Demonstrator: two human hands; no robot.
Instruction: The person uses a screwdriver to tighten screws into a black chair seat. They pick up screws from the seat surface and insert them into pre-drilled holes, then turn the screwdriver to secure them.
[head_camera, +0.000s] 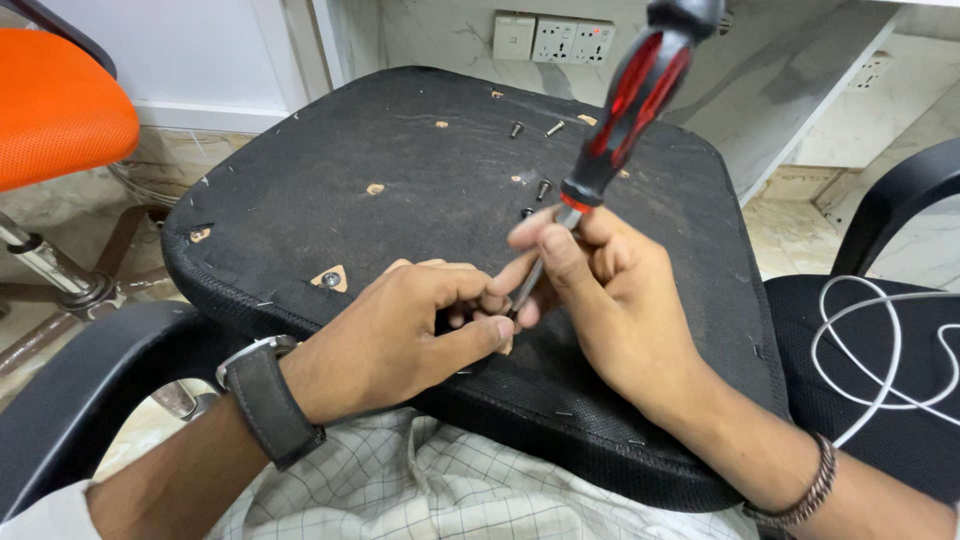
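Two hands meet on the seat underside (330, 190): your right hand (610, 300) pinches the screwdriver (620, 110) shaft, left hand (400, 330) fingers curled at its tip; seating it squarely probably comes next.

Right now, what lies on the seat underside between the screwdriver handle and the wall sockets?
In the head view, loose screws lie on the black seat underside between the screwdriver and the wall sockets, among small holes in the fabric.
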